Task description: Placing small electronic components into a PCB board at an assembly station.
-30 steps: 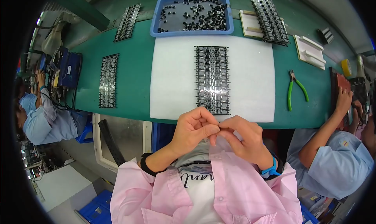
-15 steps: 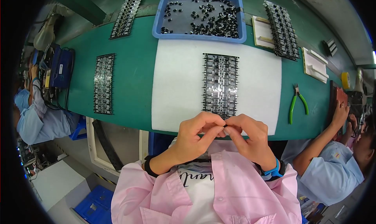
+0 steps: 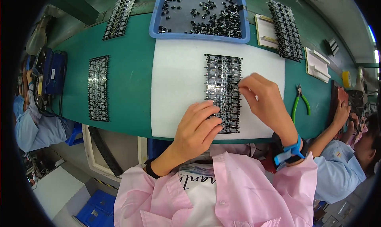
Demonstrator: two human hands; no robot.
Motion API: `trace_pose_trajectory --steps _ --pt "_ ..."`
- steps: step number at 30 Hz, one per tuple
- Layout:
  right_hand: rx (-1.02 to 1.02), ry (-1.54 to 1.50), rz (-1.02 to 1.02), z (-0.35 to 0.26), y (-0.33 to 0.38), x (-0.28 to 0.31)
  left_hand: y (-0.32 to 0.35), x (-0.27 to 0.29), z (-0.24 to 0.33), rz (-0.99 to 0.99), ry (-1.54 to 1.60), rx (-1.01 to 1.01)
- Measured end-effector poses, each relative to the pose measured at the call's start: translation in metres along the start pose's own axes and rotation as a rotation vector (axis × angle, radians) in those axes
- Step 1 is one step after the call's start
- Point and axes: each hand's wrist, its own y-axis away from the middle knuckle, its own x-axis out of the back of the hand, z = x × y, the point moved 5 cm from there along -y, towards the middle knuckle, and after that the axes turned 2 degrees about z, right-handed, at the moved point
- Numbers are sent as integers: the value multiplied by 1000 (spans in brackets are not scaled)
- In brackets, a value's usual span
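Note:
A dark circuit board panel, made of rows of small boards, lies upright on the white foam mat in front of me. My left hand is open, its fingers apart and touching the panel's lower left part. At the panel's right edge, my right hand has thumb and forefinger bent toward each other in a pinch. Whatever is between those fingertips is too small to make out. Beyond the mat stands a blue tray holding many small black components with metallic parts.
Another panel lies left on the green table, one more behind it. Stacked panels rest at the back right near a white fixture. Green-handled cutters lie right of the mat. Co-workers sit on both sides.
My hands, together below the panel before, have separated. The left moved onto the panel's lower left and spread its fingers; the right moved up and right to the panel's right edge.

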Motion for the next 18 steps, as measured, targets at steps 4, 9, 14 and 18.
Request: trace_pose_trajectory --steps 4,9,14,18 --pt "44 -31 45 7 -7 -11 2 -4 -4 -44 2 36" --pt "51 -17 30 8 -9 -18 4 -3 -5 -48 -10 51" --pt "45 28 25 8 -10 -19 3 -4 -5 -55 -14 46" --pt "50 34 22 7 -11 -21 5 -5 -6 -64 -28 27"
